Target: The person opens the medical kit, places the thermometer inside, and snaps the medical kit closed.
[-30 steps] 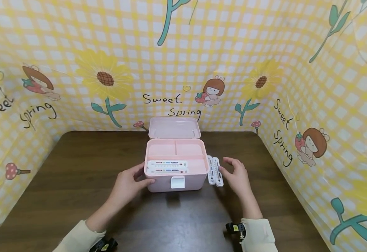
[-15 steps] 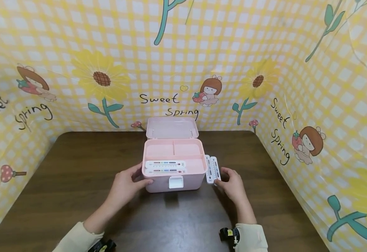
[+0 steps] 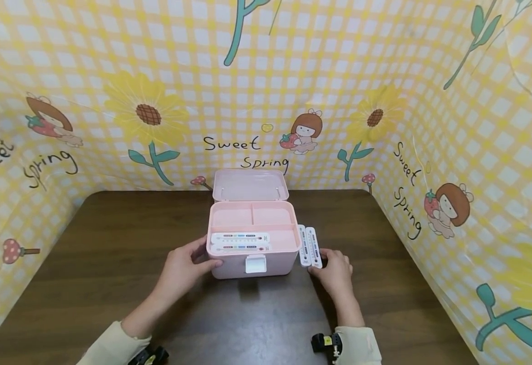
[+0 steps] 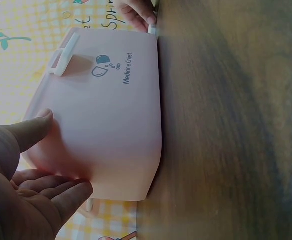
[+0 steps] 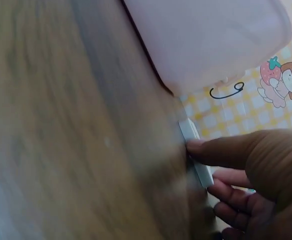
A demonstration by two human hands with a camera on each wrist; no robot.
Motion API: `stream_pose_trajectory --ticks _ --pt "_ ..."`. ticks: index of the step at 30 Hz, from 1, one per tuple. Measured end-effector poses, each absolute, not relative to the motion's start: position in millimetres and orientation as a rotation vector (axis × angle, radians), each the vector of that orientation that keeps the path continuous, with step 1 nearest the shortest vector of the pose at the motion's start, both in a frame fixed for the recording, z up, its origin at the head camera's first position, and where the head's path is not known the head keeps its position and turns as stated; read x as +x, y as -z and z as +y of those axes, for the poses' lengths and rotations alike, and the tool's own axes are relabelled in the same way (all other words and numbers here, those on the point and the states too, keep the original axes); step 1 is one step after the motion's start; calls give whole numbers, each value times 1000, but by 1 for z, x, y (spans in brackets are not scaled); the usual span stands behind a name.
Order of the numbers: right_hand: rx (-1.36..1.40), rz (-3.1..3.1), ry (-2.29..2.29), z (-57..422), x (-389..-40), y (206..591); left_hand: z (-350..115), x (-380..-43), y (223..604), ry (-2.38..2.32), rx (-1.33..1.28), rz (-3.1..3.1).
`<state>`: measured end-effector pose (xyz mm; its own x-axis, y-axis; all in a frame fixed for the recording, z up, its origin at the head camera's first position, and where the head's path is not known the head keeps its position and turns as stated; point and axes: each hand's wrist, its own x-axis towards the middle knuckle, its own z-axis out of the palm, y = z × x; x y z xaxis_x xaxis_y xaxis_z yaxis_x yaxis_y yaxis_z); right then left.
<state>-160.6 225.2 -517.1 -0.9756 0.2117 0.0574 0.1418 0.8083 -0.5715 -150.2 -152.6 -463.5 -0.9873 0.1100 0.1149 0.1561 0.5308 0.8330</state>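
Observation:
A pink medicine box [image 3: 277,264] with "Medicine Chest" printed on its front stands on the table, its lid [image 3: 250,186] tipped back. My left hand [image 3: 185,266] holds its near left corner, thumb on the front and fingers along the side. Two white strip thermometers [image 3: 240,238] lie crosswise in the front compartment of its tray. Beside the box's right wall, two more strip thermometers lie side by side, pointing away from me. My right hand [image 3: 336,274] pinches the near end of the outer thermometer [image 3: 313,248], its thumb [image 5: 198,148] on the near end.
Two smaller compartments [image 3: 231,214] are at the back of the tray. A white latch [image 3: 255,263] hangs on the box's front. A yellow checked cloth [image 3: 229,101] walls the dark wooden table [image 3: 133,228] at the back and sides.
My right hand has moved left and toward me, from beside the outer thermometer to its near end, and its fingers have closed in. My left hand stays on the box.

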Motion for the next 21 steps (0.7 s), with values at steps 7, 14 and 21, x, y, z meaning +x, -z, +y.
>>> stream_pose_trajectory --ticks 7,14,21 --pt "-401 -2829 -743 222 -157 515 -153 -149 464 1476 -230 -2701" --pt "-519 -2817 -703 222 -158 515 -153 -149 464 1475 -236 -2702" --pt "-581 -2742 -762 223 -163 518 -153 -150 463 1483 -243 -2693"
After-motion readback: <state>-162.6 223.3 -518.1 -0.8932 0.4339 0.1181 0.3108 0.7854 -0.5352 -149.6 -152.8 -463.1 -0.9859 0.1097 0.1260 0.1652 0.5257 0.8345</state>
